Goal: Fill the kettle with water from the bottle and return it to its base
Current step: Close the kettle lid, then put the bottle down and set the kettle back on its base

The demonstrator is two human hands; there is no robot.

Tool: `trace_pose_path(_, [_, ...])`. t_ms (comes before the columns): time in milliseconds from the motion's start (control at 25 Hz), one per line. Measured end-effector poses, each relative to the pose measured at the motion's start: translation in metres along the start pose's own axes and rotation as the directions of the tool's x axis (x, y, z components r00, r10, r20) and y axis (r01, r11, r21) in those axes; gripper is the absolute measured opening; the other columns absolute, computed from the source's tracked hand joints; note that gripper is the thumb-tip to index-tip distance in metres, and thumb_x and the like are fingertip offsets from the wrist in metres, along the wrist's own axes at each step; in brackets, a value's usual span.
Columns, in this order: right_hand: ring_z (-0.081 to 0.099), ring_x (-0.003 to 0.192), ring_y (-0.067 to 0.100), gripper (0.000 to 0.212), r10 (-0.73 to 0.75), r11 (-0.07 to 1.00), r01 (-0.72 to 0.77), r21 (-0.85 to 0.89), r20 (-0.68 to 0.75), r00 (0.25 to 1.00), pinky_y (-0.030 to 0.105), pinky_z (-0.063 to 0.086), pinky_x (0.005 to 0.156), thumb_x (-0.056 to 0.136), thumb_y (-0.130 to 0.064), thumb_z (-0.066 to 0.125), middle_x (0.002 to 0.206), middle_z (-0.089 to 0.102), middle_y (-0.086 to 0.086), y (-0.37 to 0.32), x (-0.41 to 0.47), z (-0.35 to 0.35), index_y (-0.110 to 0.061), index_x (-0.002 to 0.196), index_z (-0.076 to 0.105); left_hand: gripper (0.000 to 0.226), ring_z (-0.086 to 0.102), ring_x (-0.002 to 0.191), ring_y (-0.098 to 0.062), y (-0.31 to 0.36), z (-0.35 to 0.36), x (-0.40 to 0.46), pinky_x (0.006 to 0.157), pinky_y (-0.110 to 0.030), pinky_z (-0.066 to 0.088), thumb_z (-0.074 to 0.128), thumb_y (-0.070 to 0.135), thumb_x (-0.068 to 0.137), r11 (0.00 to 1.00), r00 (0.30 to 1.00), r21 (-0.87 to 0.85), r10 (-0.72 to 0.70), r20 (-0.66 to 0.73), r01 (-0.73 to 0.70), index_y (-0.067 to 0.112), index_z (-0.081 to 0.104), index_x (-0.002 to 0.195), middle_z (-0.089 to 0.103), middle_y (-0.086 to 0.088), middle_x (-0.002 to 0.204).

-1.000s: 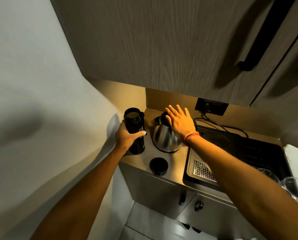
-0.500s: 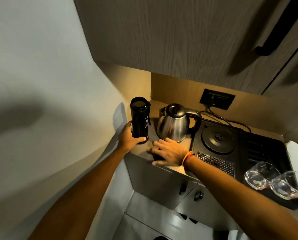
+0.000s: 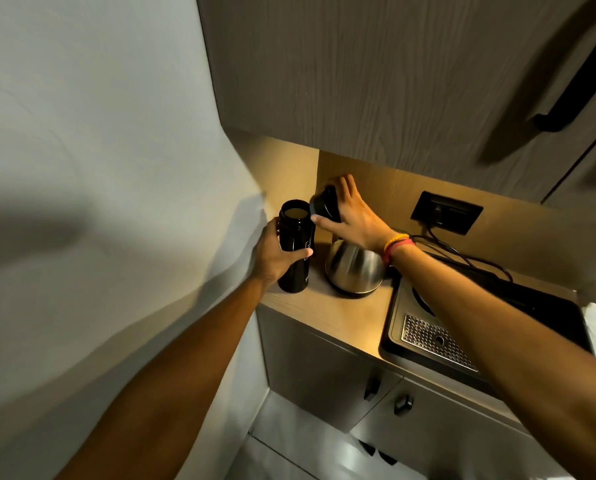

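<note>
A black bottle [image 3: 294,244] stands upright and uncapped on the counter's far left corner, with liquid showing in its mouth. My left hand [image 3: 276,252] is wrapped around its body. My right hand [image 3: 353,216] holds the black bottle cap [image 3: 324,204] tilted just to the right of the bottle's mouth. The steel kettle [image 3: 355,268] sits on the counter under my right wrist, to the right of the bottle; its top and handle are hidden by my hand. The round kettle base [image 3: 419,301] lies in the black tray to the right, mostly covered by my forearm.
The black tray [image 3: 428,341] with a perforated drain grate sits at the counter's right. A wall socket [image 3: 445,213] with a cord is on the back panel. Overhead cabinets hang close above. A wall bounds the left; cabinet doors with knobs are below.
My right hand picked the cap up off the counter's front and lifted it beside the bottle's mouth. My left hand has stayed on the bottle. The view shifted.
</note>
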State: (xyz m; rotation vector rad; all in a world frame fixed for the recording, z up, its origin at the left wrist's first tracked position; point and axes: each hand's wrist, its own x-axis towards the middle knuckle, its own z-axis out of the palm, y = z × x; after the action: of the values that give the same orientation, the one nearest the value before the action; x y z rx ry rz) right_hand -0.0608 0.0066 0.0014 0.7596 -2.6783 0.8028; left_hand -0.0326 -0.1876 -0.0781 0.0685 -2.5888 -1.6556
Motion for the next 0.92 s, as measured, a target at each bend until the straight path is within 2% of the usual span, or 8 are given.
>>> trace_pose_path(80, [0.043,0.122,0.023,0.069,-0.054,0.998,0.055,-0.008,0.122,0.991,0.029,0.051,0.102,0.084,-0.055,0.061,0.131,0.031,0.005,-0.015,0.023,-0.007,-0.019,0.138,0.037,0.079,0.061,0.12,-0.024,0.008,-0.001,0.004,0.101,-0.043,0.052,0.09,0.03,0.07,1.0,1.0,0.023,-0.003,-0.007,0.003,0.017,0.049,0.137,0.065,-0.002,0.129])
trace_pose_path(200, [0.039,0.13,0.029,0.076,-0.057,0.985,0.107,-0.137,0.326,0.944,0.039,0.044,0.112,0.089,-0.044,0.061,0.139,0.031,0.008,-0.028,0.035,-0.001,-0.021,0.152,0.026,0.073,0.064,0.114,-0.024,0.013,-0.002,0.005,0.096,-0.038,0.054,0.09,0.03,0.07,0.999,1.0,0.045,-0.028,-0.014,0.029,0.015,0.054,0.132,0.068,-0.002,0.123])
trace_pose_path(400, [0.041,0.129,0.031,0.077,-0.033,0.942,0.157,-0.297,0.383,0.923,0.046,0.048,0.106,0.09,-0.043,0.059,0.143,0.032,0.011,-0.041,0.047,0.006,-0.022,0.154,0.021,0.071,0.065,0.114,-0.023,0.015,-0.006,0.003,0.095,-0.035,0.053,0.09,0.035,0.07,0.995,1.0,0.099,-0.018,0.005,0.017,0.014,0.055,0.129,0.069,-0.004,0.124])
trace_pose_path(520, [0.044,0.126,0.033,0.077,0.01,0.9,0.148,-0.41,0.358,0.934,0.048,0.051,0.101,0.089,-0.051,0.057,0.144,0.031,0.013,-0.047,0.048,0.01,-0.019,0.151,0.025,0.068,0.066,0.114,-0.024,0.015,-0.006,0.002,0.09,-0.03,0.052,0.089,0.033,0.071,0.996,1.0,0.089,-0.009,-0.003,0.009,0.013,0.056,0.127,0.069,-0.004,0.122])
trace_pose_path(640, [0.048,0.125,0.037,0.085,0.154,0.876,-0.032,-0.482,0.216,0.964,0.05,0.054,0.096,0.082,-0.068,0.052,0.144,0.032,0.016,-0.056,0.045,0.021,-0.012,0.144,0.035,0.072,0.065,0.116,-0.026,0.014,-0.002,0.0,0.101,-0.04,0.053,0.089,0.035,0.072,0.992,1.0,0.123,-0.005,-0.026,0.008,0.012,0.055,0.131,0.068,-0.008,0.124])
trace_pose_path(720, [0.047,0.128,0.038,0.105,0.19,0.88,-0.099,-0.465,0.153,0.97,0.05,0.052,0.099,0.075,-0.084,0.042,0.147,0.033,0.018,-0.053,0.037,0.027,-0.01,0.148,0.028,0.075,0.063,0.12,-0.026,0.011,0.003,-0.001,0.101,-0.042,0.053,0.088,0.035,0.073,0.995,1.0,0.105,0.0,-0.026,0.003,0.01,0.053,0.134,0.065,-0.01,0.127])
trace_pose_path(800, [0.042,0.132,0.037,0.111,0.188,0.903,-0.136,-0.408,0.09,0.978,0.05,0.045,0.104,0.075,-0.089,0.024,0.152,0.033,0.02,-0.036,0.018,0.024,-0.013,0.155,0.016,0.083,0.056,0.124,-0.024,0.003,0.006,-0.009,0.103,-0.042,0.051,0.088,0.039,0.072,0.994,0.997,0.108,-0.002,-0.075,0.01,0.01,0.048,0.138,0.058,-0.009,0.132])
trace_pose_path(920, [0.044,0.129,0.032,0.092,0.249,0.91,-0.223,-0.351,0.032,0.968,0.044,0.041,0.107,0.087,-0.078,0.019,0.15,0.037,0.017,0.017,-0.02,-0.004,-0.019,0.157,0.014,0.069,0.051,0.114,-0.024,-0.02,0.021,-0.04,0.093,-0.042,0.052,0.081,0.051,0.072,0.926,0.967,0.372,0.151,-0.205,-0.066,0.013,0.052,0.122,0.054,-0.007,0.119])
